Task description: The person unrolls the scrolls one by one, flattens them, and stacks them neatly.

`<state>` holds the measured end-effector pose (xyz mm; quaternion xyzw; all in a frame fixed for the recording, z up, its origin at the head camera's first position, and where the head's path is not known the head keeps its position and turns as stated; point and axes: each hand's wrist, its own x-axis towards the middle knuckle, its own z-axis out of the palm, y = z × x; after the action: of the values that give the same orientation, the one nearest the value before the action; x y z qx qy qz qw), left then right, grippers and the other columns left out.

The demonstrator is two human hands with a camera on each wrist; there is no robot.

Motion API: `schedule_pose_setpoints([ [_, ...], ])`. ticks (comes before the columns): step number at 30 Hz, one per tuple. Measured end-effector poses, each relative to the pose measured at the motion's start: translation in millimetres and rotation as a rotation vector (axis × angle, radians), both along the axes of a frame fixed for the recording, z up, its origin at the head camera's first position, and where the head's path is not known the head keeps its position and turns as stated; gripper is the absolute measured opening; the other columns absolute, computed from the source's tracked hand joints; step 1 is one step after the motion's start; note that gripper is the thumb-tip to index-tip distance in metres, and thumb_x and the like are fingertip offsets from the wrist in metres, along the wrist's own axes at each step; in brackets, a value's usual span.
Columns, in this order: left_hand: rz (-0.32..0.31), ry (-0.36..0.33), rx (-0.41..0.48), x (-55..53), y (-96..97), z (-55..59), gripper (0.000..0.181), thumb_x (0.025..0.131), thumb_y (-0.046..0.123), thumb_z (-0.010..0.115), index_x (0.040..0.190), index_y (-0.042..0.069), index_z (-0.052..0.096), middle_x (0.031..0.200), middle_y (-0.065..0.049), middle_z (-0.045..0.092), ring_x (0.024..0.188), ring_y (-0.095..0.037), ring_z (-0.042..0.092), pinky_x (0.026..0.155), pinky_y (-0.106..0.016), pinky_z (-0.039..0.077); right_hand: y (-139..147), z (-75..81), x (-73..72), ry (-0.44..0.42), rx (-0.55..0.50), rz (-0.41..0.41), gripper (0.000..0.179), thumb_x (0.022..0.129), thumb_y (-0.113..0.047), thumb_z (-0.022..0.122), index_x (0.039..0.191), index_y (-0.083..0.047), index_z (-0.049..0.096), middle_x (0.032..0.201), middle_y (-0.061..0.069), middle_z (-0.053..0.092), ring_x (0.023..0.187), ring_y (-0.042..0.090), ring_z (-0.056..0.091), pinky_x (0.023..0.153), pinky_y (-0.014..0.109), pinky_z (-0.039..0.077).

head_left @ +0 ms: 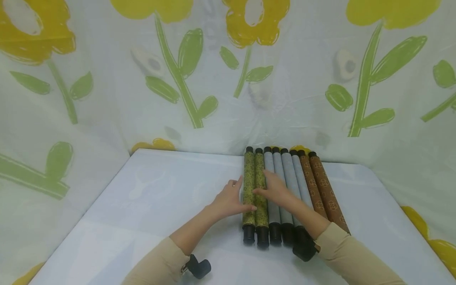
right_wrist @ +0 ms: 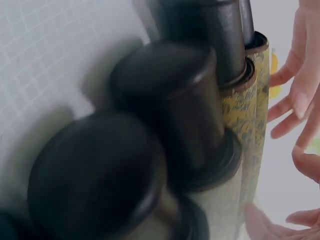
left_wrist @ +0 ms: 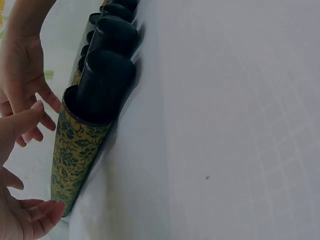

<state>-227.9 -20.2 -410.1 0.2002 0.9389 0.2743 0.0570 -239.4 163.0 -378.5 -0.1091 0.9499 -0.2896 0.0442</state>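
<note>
Two rolled scrolls with a yellow-green floral pattern (head_left: 249,178) lie side by side at the left end of a row. My left hand (head_left: 229,201) is at the left one's outer side, fingers straight and thumb reaching over the roll. Across the second patterned scroll (head_left: 262,217) reaches my right hand (head_left: 278,190), its thumb and fingers extended and not curled round anything. The left wrist view shows the left fingers (left_wrist: 47,212) beside the patterned roll (left_wrist: 75,155) and its black end knob (left_wrist: 107,85). Whether the right fingers touch a scroll cannot be told.
Several grey scrolls (head_left: 274,211) and two brown patterned ones (head_left: 325,184) continue the row rightward, black knobs at both ends. They lie on a white table (head_left: 171,186). Behind stands a curtain (head_left: 299,91) with yellow flowers. A black device (head_left: 201,269) is on the left wrist.
</note>
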Motion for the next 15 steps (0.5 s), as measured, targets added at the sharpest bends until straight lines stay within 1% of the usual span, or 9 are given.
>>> schedule_pose_setpoints([
  [3, 0.001, -0.026, 0.044, -2.5, 3.1, -3.6, 0.109, 0.073, 0.061, 0.07, 0.151, 0.007, 0.017, 0.138, -0.026, 0.038, 0.113, -0.036, 0.053, 0.078, -0.042, 0.053, -4, 0.2, -0.1, -0.022, 0.006, -0.014, 0.083, 0.086, -0.027, 0.069, 0.143, 0.012, 0.023, 0.143, 0.035, 0.031, 0.131, 0.049, 0.032, 0.102, 0.057, 0.035],
  [7, -0.004, -0.066, 0.095, -7.0, 6.8, -9.3, 0.104, 0.074, 0.056, 0.072, 0.151, 0.008, 0.021, 0.136, -0.026, 0.039, 0.113, -0.036, 0.052, 0.084, -0.043, 0.051, -8, -0.5, -1.6, -0.071, 0.021, -0.04, 0.084, 0.086, -0.026, 0.069, 0.144, 0.011, 0.021, 0.144, 0.034, 0.03, 0.131, 0.049, 0.032, 0.102, 0.058, 0.035],
  [10, -0.012, -0.085, 0.133, -10.9, 8.9, -14.0, 0.1, 0.074, 0.052, 0.074, 0.15, 0.009, 0.024, 0.133, -0.027, 0.04, 0.114, -0.035, 0.051, 0.085, -0.044, 0.05, -9, -2.3, -4.1, -0.088, 0.038, -0.045, 0.085, 0.086, -0.026, 0.069, 0.144, 0.011, 0.02, 0.143, 0.035, 0.031, 0.13, 0.049, 0.034, 0.101, 0.057, 0.036],
  [15, -0.026, -0.103, 0.186, -16.3, 11.9, -21.6, 0.091, 0.074, 0.048, 0.076, 0.146, 0.009, 0.035, 0.13, -0.027, 0.042, 0.114, -0.033, 0.05, 0.088, -0.044, 0.049, -6, -4.0, -10.9, -0.132, 0.004, -0.034, 0.087, 0.085, -0.025, 0.07, 0.145, 0.009, 0.018, 0.143, 0.034, 0.032, 0.128, 0.048, 0.038, 0.099, 0.056, 0.039],
])
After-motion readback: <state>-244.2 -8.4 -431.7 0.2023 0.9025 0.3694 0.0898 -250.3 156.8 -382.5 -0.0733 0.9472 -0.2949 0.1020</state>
